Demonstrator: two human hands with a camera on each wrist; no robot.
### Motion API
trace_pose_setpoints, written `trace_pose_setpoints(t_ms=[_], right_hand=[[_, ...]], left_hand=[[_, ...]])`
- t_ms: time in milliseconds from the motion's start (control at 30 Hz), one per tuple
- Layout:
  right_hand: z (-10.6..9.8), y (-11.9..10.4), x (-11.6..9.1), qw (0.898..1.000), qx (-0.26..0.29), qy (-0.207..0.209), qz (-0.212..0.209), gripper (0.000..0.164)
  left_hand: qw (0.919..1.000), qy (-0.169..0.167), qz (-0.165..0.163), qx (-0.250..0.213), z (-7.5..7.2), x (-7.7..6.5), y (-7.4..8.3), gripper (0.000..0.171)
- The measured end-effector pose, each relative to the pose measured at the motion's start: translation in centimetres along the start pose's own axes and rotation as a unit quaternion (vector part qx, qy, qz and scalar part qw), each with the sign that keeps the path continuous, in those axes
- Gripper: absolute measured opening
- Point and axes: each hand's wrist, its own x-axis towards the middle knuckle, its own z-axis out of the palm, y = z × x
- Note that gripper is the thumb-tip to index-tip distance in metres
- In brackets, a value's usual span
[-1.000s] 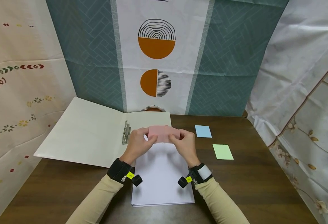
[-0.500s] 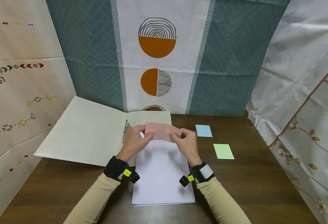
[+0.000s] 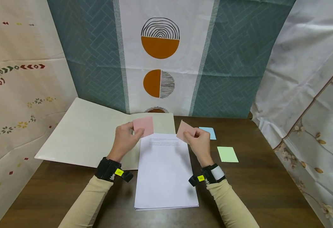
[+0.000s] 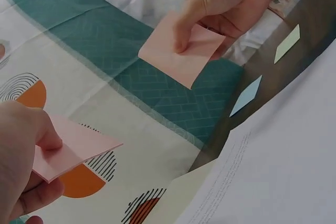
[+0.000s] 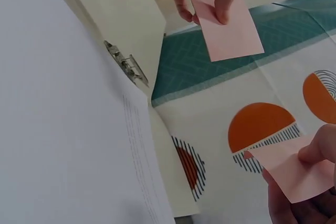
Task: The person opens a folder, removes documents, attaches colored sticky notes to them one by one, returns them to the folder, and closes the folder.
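Observation:
My left hand pinches a pink sticky note pad between thumb and fingers, above the binder's right side. The left wrist view shows the pad with a slightly thick edge. With thumb and fingers, my right hand grips a single pink sticky note, tilted and held apart from the pad. In the right wrist view this note is bent, one edge curling. Below both hands lies a stack of white paper with a few printed lines near its top.
An open white binder lies behind and left of the paper; its metal clip shows in the right wrist view. A blue sticky note and a green one lie on the dark wooden table. Patterned cloths hang around the table.
The pink note and pad, earlier overlapping between both hands, are now separated. My left hand has moved left with the pad, my right hand to the right with the note.

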Motion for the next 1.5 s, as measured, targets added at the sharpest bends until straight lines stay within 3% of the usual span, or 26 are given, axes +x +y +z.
trace_pose_setpoints(t_ms=[167, 433, 967, 1100, 1267, 1500], right_hand=[[-0.3, 0.2, 0.3, 1.0, 0.0, -0.008, -0.003, 0.038], [-0.2, 0.3, 0.3, 1.0, 0.003, -0.005, -0.014, 0.04], [-0.4, 0.2, 0.2, 1.0, -0.004, -0.003, -0.013, 0.038], [-0.4, 0.2, 0.2, 1.0, -0.002, -0.004, -0.015, 0.041], [-0.4, 0.2, 0.3, 1.0, -0.007, -0.004, -0.014, 0.04], [-0.1, 0.3, 0.5, 1.0, -0.011, -0.005, -0.021, 0.038]], left_hand=[[0.9995, -0.03, -0.012, -0.003, -0.5, 0.3, -0.4, 0.029], [0.9919, -0.116, -0.044, -0.028, -2.4, 0.2, -0.7, 0.026], [0.969, -0.244, -0.022, -0.029, -5.2, -0.9, -2.2, 0.027], [0.9569, -0.29, -0.014, -0.014, -5.6, -1.2, -2.9, 0.023], [0.9336, -0.358, -0.01, 0.001, -6.1, -1.4, -3.6, 0.022], [0.9053, -0.424, -0.019, -0.001, -6.6, -1.7, -4.6, 0.016]])
